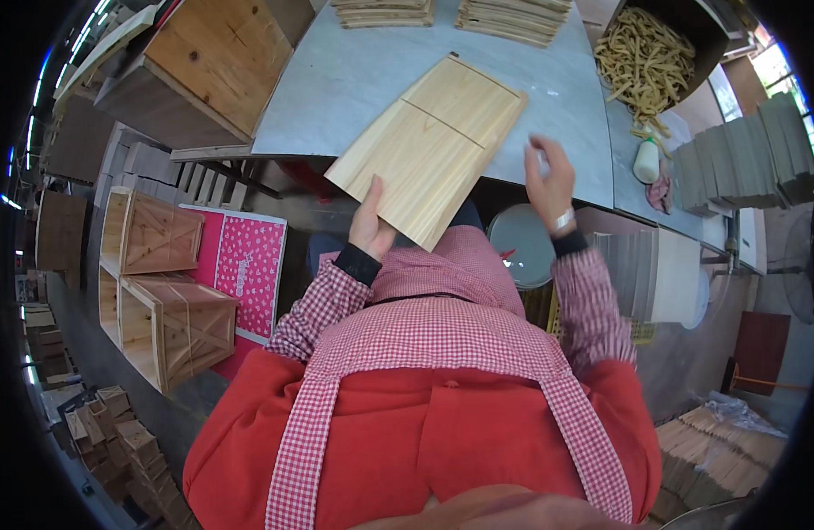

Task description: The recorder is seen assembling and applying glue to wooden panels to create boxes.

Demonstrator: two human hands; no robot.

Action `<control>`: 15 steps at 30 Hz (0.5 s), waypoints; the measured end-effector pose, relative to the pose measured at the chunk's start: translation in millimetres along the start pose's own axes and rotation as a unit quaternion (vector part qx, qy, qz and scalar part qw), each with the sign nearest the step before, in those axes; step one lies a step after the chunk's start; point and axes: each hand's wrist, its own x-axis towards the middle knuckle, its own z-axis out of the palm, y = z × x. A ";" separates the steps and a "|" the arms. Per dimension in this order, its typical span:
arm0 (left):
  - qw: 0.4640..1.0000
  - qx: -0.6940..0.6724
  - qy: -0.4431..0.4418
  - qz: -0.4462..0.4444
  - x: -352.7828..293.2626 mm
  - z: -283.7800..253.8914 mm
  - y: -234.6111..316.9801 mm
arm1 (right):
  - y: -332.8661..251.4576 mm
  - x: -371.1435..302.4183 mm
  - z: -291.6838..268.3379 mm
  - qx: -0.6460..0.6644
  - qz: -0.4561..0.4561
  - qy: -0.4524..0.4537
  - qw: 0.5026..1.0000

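Observation:
My left hand (pixel 369 228) grips the near left edge of a pale wooden board (pixel 424 150), thumb on top. The board lies tilted, its far part over the light grey tabletop (pixel 336 79) and its near corner reaching past the table edge above my lap. A dark groove runs across its far part, and a second narrow line follows its far end. To the right of the board, my right hand (pixel 552 181) is raised beside the table edge. Its fingers are loosely bent and apart from the thumb, with nothing visible in them.
Two stacks of thin boards (pixel 385 11) stand at the table's far side. A box of pale curled strips (pixel 645 62), a white bottle (pixel 646 162) and a pink cloth (pixel 660 192) are at right. Wooden crates (pixel 181 322) stand left; a round stool (pixel 523 246) is below the table.

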 end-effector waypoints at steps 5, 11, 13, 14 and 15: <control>0.997 0.060 0.049 -0.018 -2.3 8.0 2.6 | 58.6 81.2 79.0 -0.156 -0.067 -0.028 0.985; 0.995 0.090 0.041 -0.021 -16.5 14.9 9.4 | 42.0 110.9 111.1 -0.252 0.061 -0.226 0.939; 0.994 0.099 0.042 -0.015 -20.7 9.2 12.3 | 26.5 114.2 113.2 -0.264 0.061 -0.230 0.935; 0.994 0.101 0.043 0.002 -26.4 5.1 19.3 | 15.5 114.4 113.3 -0.244 0.038 -0.205 0.947; 0.993 0.104 0.043 0.017 -30.7 2.4 25.5 | 6.2 113.7 113.4 -0.223 0.015 -0.179 0.958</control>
